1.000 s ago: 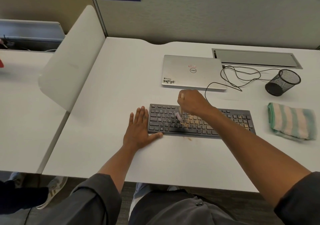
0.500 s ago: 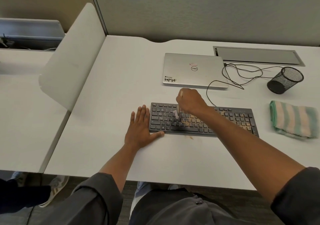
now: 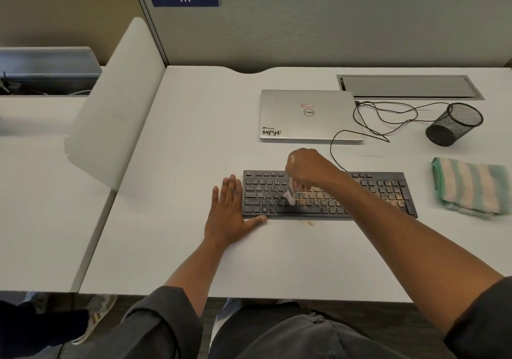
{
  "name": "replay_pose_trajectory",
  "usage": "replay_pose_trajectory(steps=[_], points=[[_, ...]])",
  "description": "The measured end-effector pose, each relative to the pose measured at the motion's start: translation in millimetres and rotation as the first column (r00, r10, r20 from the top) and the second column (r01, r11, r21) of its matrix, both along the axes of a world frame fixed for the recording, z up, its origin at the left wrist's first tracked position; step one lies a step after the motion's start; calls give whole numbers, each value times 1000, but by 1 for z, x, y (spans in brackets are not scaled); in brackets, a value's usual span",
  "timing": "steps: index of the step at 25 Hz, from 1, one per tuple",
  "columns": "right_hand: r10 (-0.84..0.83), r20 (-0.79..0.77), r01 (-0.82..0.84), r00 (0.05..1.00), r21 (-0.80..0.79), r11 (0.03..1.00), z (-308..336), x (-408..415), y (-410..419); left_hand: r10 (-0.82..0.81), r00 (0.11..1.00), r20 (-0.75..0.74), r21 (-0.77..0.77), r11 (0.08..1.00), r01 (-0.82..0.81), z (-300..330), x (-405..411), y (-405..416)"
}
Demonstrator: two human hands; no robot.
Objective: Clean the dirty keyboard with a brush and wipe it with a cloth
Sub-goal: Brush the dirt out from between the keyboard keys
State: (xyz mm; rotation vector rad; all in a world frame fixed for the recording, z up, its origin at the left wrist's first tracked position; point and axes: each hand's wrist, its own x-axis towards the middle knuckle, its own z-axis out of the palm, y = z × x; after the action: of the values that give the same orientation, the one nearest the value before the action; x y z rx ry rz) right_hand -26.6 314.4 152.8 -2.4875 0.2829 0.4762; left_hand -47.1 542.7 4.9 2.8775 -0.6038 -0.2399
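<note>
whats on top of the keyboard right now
Brownish crumbs lie across the keyboard keys; the right hand holds a brush on them. Keys under that hand and forearm are hidden.

My black keyboard [image 3: 374,192], crumb-dusted, lies flat mid-bench; the pale brush [image 3: 289,195] tilts on its keys; my striped cloth [image 3: 471,187] sits folded near the right edge.

light: bright, even, overhead | shadows: soft, faint under both forearms | blur: brush [image 3: 289,195] below right hand [image 3: 309,167] smeared | edges: wide-angle bowing
</note>
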Motion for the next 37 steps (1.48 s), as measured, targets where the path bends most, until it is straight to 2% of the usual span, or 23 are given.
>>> replay_pose_trajectory(steps=[3, 8, 11, 13, 17, 19, 23, 27, 31, 35, 37], points=[[-53, 119, 52, 992, 14, 999, 0, -2, -1, -1, 1000, -10, 3, 1000, 1, 0, 1, 0], [-17, -33, 18, 999, 23, 1000, 2, -9, -2, -4, 1000, -8, -4, 1000, 4, -2, 2, 1], [-101, 61, 96, 993, 77, 992, 5, -10, -5, -6, 1000, -19, 5, 1000, 6, -1, 2, 0], [-136, 65, 128, 989, 111, 985, 2, -16, -3, -8, 1000, -23, 4, 1000, 8, 0, 2, 0], [-68, -99, 72, 993, 41, 997, 4, -21, -3, -10, 1000, -22, -3, 1000, 10, 1, 2, 1], [-91, -67, 94, 994, 41, 995, 9, -21, -4, -14, 1000, -21, -4, 1000, 13, 1, 2, 1], [-171, 43, 163, 984, 144, 976, 0, -33, 2, -17, 1000, -19, -4, 1000, 17, -2, 2, 3], [-154, -5, 154, 988, 41, 987, -1, -39, -1, -17, 1000, -19, -3, 1000, 17, -3, 4, 2], [-219, 72, 213, 973, 81, 974, 3, -43, 0, -20, 1000, -10, -30, 999, 20, -5, 4, 4], [-190, 5, 190, 982, 59, 980, 1, -48, 1, -22, 1000, -11, -37, 999, 22, -4, 4, 2], [-227, 22, 222, 974, 138, 965, 3, -50, 1, -20, 1000, -5, -34, 999, 20, -4, 3, 4]])
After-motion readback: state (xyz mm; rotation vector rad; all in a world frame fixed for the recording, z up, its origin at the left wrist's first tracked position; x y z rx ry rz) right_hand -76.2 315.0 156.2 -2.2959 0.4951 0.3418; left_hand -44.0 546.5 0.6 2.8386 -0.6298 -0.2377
